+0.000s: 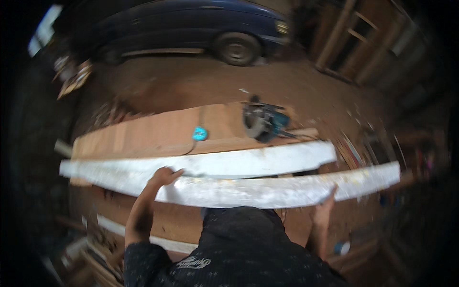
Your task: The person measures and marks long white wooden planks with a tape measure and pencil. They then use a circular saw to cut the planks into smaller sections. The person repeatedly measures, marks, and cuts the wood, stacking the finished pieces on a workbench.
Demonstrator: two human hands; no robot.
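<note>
Both hands gripped the long, white-painted, scuffed wooden board (248, 191) that lay crosswise just in front of the person. The left hand (164, 177) curled over its far edge toward nine o'clock; the right hand (326, 203) clasped the near edge toward three o'clock — spread wide, likely to balance its length. A second white board (215, 163) lay just beyond, touching it. Behind, at twelve o'clock, the brown plywood desk (158, 129) carried a teal circular saw (264, 122) and a small turquoise round tape measure (200, 134) — near, but off the boards.
</note>
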